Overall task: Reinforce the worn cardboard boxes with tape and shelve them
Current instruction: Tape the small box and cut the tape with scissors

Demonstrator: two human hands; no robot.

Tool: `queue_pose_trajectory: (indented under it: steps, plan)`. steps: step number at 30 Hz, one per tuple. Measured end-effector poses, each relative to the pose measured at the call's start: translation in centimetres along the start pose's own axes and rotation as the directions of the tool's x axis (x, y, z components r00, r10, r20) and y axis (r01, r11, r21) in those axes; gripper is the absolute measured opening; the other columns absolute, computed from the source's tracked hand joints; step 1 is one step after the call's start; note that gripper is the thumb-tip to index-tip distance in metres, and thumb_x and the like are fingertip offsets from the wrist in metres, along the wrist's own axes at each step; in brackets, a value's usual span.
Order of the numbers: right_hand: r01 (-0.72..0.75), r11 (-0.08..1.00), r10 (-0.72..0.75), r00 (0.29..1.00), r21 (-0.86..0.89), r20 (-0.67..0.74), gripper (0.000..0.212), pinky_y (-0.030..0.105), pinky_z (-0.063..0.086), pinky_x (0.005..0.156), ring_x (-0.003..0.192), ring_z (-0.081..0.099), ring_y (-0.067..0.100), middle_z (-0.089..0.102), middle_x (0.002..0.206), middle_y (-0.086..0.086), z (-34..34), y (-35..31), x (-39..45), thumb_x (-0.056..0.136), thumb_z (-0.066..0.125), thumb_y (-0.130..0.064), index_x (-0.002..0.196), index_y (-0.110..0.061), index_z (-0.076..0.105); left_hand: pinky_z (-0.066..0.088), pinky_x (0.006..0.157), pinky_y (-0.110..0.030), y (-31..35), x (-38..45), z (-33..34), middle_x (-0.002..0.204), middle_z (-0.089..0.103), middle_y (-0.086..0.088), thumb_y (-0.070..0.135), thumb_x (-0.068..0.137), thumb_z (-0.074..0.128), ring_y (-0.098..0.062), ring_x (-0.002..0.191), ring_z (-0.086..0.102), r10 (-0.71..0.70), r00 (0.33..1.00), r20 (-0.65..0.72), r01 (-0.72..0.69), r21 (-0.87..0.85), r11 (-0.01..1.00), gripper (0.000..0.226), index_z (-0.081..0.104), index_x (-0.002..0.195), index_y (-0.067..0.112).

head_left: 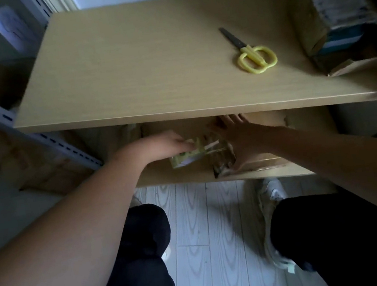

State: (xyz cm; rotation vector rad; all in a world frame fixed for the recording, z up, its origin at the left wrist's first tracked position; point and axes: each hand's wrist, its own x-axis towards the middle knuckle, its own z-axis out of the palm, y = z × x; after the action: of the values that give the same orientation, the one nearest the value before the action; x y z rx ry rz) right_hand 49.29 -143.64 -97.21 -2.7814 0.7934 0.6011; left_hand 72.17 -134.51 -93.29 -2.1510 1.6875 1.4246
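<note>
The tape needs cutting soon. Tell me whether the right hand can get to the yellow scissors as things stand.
Probably yes. The scissors lie alone on the open tabletop, nothing over them. The right hand is below that top, pressing on the cardboard box, so it must come out first.

Left grip (170, 143) curled, right grip (237, 135) flat.

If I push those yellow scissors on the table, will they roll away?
Probably not. The scissors lie flat and closed on the table, so they would likely slide or spin. The tabletop looks smooth, so a light push may be enough. The blades look stiff.
</note>
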Motion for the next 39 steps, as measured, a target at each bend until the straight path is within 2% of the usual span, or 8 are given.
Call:
queue_pose_trajectory:
  steps: [3, 7, 14, 19, 25, 28, 32, 39]
  plan:
    - [-0.022, 0.987, 0.036, 0.996, 0.162, -0.087, 0.138, 0.045, 0.035, 0.112, 0.135, 0.034, 0.037, 0.027, 0.153, 0.014, -1.5, 0.2, -2.4, 0.047, 0.065, -0.082, 0.154, -0.030, -0.005, 0.051, 0.076, -0.030, 0.5, -2.5, -1.3, 0.088, 0.071, 0.011, 0.093, 0.064, 0.047, -0.009, 0.083, 0.065, 0.041, 0.985, -0.168, -0.053, -0.068, 0.996, 0.072, 0.070, 0.090, 0.030]
    - [-0.059, 0.926, 0.123, 0.981, 0.374, -0.150, 0.130, 0.042, 0.039, 0.106, 0.133, 0.032, 0.030, 0.030, 0.143, 0.012, -1.2, 0.8, -6.0, 0.053, 0.063, -0.084, 0.153, -0.037, -0.005, 0.030, 0.047, -0.024, 2.7, -4.0, 0.2, 0.055, 0.046, 0.013, 0.088, 0.066, 0.053, -0.004, 0.047, 0.041, 0.132, 0.952, -0.277, -0.166, -0.104, 0.981, 0.077, 0.066, 0.077, 0.013]
    - [-0.166, 0.844, 0.165, 0.985, 0.510, 0.046, 0.117, 0.044, 0.030, 0.116, 0.148, 0.017, 0.028, 0.001, 0.161, -0.004, -1.0, 4.5, -9.7, 0.064, 0.068, -0.078, 0.147, -0.057, -0.012, 0.055, 0.081, -0.035, 7.2, -2.5, 3.2, 0.107, 0.073, 0.001, 0.075, 0.064, 0.075, -0.017, 0.102, 0.067, 0.070, 0.959, -0.274, -0.220, -0.565, 0.795, 0.067, 0.070, 0.109, 0.026]
    - [-0.244, 0.411, 0.513, 0.859, 0.878, -0.002, 0.045, 0.029, 0.034, 0.109, 0.139, 0.038, 0.027, 0.048, 0.144, 0.006, -1.0, 3.8, -8.4, 0.102, 0.041, -0.049, 0.139, -0.026, 0.051, 0.057, 0.071, -0.026, 9.6, -1.6, 3.7, 0.103, 0.075, 0.000, 0.061, 0.074, 0.077, -0.016, 0.100, 0.070, 0.065, 0.976, -0.208, -0.188, -0.656, 0.731, 0.051, 0.069, 0.107, 0.023]
    - [-0.369, 0.338, 0.766, 0.643, 0.866, -0.025, 0.035, 0.028, 0.034, 0.087, 0.121, 0.047, 0.026, 0.044, 0.135, 0.011, 1.5, 2.0, -5.5, 0.105, 0.032, -0.028, 0.131, -0.013, 0.049, 0.061, 0.080, -0.033, 12.1, -0.5, 4.9, 0.095, 0.075, 0.003, 0.067, 0.071, 0.076, -0.013, 0.088, 0.070, 0.025, 0.958, -0.285, -0.173, -0.510, 0.842, 0.047, 0.072, 0.090, 0.025]
    - [-0.375, 0.394, 0.815, 0.564, 0.839, -0.131, 0.031, 0.033, 0.037, 0.075, 0.101, 0.057, 0.028, 0.051, 0.118, 0.003, 2.9, 2.0, -5.6, 0.103, 0.031, -0.040, 0.113, -0.021, 0.054, 0.058, 0.059, -0.027, 12.3, -0.7, 4.6, 0.067, 0.070, 0.007, 0.079, 0.069, 0.068, -0.009, 0.064, 0.067, 0.062, 0.951, -0.303, -0.166, -0.331, 0.929, 0.061, 0.068, 0.071, 0.018]
    - [-0.379, 0.514, 0.802, 0.532, 0.770, -0.273, 0.029, 0.032, 0.035, 0.068, 0.087, 0.057, 0.024, 0.051, 0.106, -0.005, 3.6, 1.1, -5.8, 0.102, 0.025, -0.049, 0.102, -0.031, 0.048, 0.025, 0.047, -0.026, 11.8, -1.1, 4.1, 0.040, 0.035, 0.010, 0.088, 0.070, 0.055, -0.012, 0.041, 0.038, 0.137, 0.932, -0.335, -0.150, -0.013, 0.989, 0.070, 0.047, 0.052, 0.020]
    - [-0.471, 0.514, 0.796, 0.574, 0.717, -0.193, 0.045, 0.032, 0.035, 0.076, 0.100, 0.059, 0.032, 0.059, 0.112, 0.007, 4.1, 5.1, -7.2, 0.103, 0.023, -0.049, 0.112, -0.021, 0.057, 0.035, 0.049, -0.026, 4.9, -1.6, 1.5, 0.047, 0.060, 0.002, 0.085, 0.072, 0.051, -0.015, 0.046, 0.057, 0.124, 0.916, -0.381, -0.072, 0.147, 0.986, 0.069, 0.058, 0.054, 0.018]
